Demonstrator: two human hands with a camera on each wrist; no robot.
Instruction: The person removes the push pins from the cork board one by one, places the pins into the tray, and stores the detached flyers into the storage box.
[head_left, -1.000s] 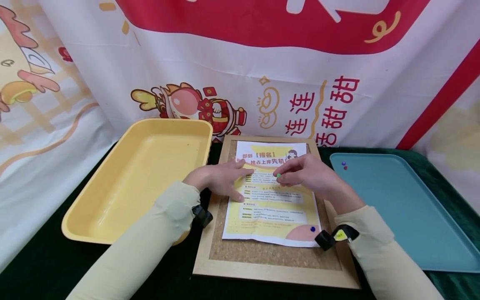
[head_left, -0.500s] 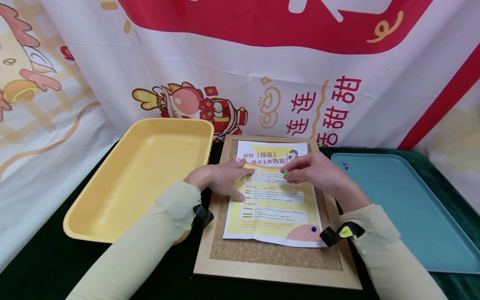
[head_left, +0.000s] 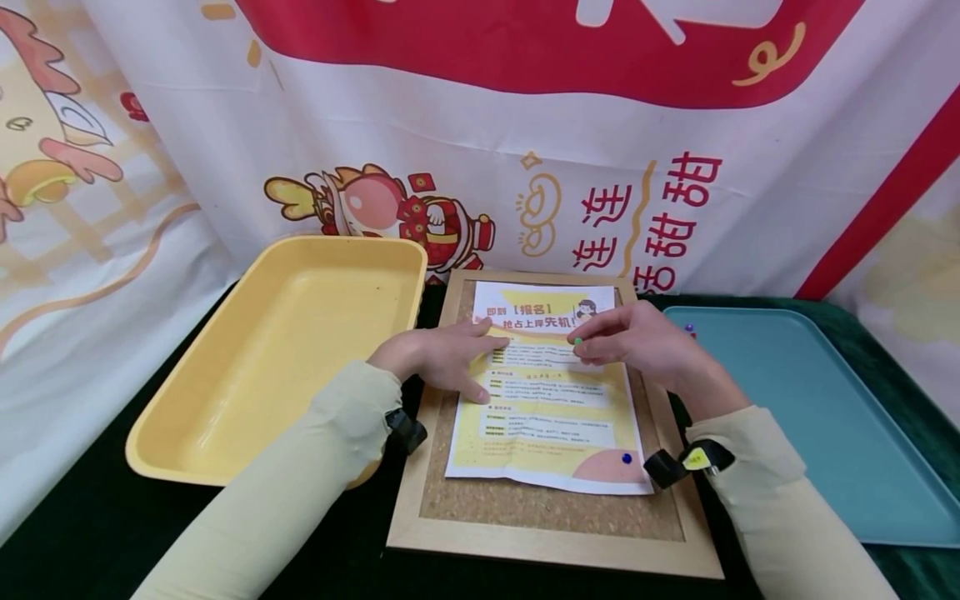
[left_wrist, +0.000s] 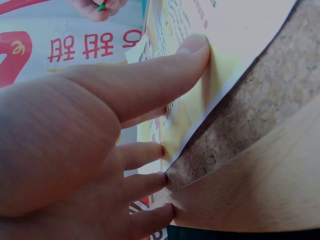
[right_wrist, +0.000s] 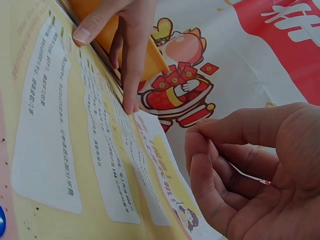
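A printed yellow-and-white sheet (head_left: 547, 454) lies on a wood-framed corkboard (head_left: 525, 504). My left hand (head_left: 447, 358) rests across the sheet's left edge and the frame, fingers spread; in the left wrist view the thumb touches the paper. Over the sheet's upper right part, my right hand (head_left: 641, 346) pinches a small green push pin (head_left: 577, 341) between thumb and forefinger. Its green tip also shows in the left wrist view, while the right wrist view hides it behind the fingers. A blue push pin (head_left: 627, 458) sits at the sheet's lower right corner.
To the left stands a deep yellow tray (head_left: 225, 367), close beside the board. A flat blue tray (head_left: 832, 425) lies on the right, with small pins (head_left: 690, 330) near its far left corner, partly covered by the right hand. A printed cloth (head_left: 450, 117) hangs behind.
My right hand has shifted right and slightly away with the green push pin, over the sheet. The left hand keeps its place on the paper.
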